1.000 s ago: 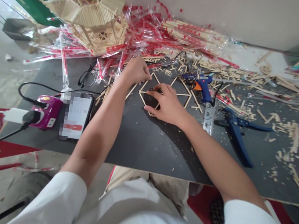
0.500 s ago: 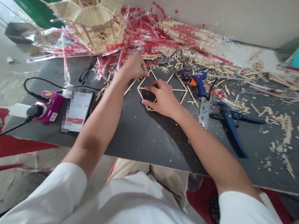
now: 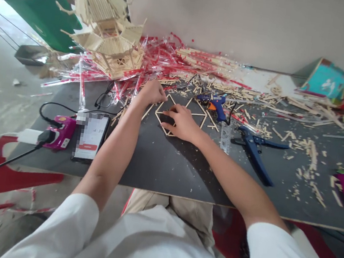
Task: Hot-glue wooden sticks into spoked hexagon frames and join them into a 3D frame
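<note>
A flat frame of thin wooden sticks [image 3: 199,115] lies on the dark tabletop, several sticks joined into a many-sided outline with bars across it. My left hand [image 3: 154,92] is at its upper left corner, thumb and forefinger pinched together on the frame's edge. Over the left part of the frame rests my right hand [image 3: 183,123], thumb and fingers spread apart; its palm hides some of the sticks. Just right of the frame is a blue glue gun [image 3: 221,108] with an orange trigger. Loose sticks lie at both sides of the frame.
A wooden stick pagoda [image 3: 113,48] stands back left beside red-and-clear wrappers [image 3: 161,59]. Blue cutters [image 3: 256,151] and a clear ruler [image 3: 225,138] lie to the right. Glasses [image 3: 104,98], a phone [image 3: 90,137] and a purple power socket [image 3: 62,133] are left. Stick offcuts litter the back.
The camera view has tilted up and shifted slightly right, so the table sits lower in the picture. Both hands keep about the same places on the frame.
</note>
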Demonstrator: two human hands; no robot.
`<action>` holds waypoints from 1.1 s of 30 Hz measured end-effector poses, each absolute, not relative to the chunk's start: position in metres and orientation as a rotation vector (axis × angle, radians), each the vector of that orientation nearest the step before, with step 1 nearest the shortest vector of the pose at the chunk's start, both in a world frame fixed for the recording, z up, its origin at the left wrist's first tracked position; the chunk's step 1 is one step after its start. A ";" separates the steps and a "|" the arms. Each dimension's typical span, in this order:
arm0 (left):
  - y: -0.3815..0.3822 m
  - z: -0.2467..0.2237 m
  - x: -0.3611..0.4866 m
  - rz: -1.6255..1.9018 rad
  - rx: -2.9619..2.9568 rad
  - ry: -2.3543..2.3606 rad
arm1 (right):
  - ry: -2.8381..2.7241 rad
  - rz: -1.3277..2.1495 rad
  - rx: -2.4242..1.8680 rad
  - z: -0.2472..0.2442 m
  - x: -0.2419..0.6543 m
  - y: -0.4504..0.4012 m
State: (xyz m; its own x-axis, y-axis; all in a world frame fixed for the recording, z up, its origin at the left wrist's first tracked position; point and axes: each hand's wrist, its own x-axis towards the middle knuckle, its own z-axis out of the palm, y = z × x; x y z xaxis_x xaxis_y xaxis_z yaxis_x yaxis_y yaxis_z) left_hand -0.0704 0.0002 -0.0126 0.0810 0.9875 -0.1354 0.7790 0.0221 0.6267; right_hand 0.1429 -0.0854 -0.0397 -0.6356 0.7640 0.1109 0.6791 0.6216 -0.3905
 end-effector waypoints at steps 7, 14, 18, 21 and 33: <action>0.004 -0.016 -0.072 0.484 1.799 1.742 | -2.581 0.443 -1.147 -0.044 0.144 -0.082; 0.002 -0.013 -0.071 0.478 1.760 1.734 | -2.591 0.392 -1.139 -0.047 0.145 -0.087; 0.001 -0.012 -0.070 0.483 1.744 1.756 | -2.591 0.398 -1.129 -0.041 0.143 -0.090; 0.000 -0.011 -0.069 0.481 1.760 1.762 | -2.541 0.387 -1.101 -0.026 0.155 -0.081; 0.003 -0.014 -0.069 0.478 1.766 1.773 | -2.070 0.268 -2.223 -0.001 0.280 -0.015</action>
State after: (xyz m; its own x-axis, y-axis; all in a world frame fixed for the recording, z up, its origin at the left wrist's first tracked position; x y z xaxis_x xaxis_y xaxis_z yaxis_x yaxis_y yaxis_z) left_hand -0.0692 0.0030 -0.0136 0.0498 0.9871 -0.1520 0.7772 0.0572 0.6267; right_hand 0.2796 -0.0150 -0.0010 0.0650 0.9958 -0.0651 0.9796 -0.0761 -0.1861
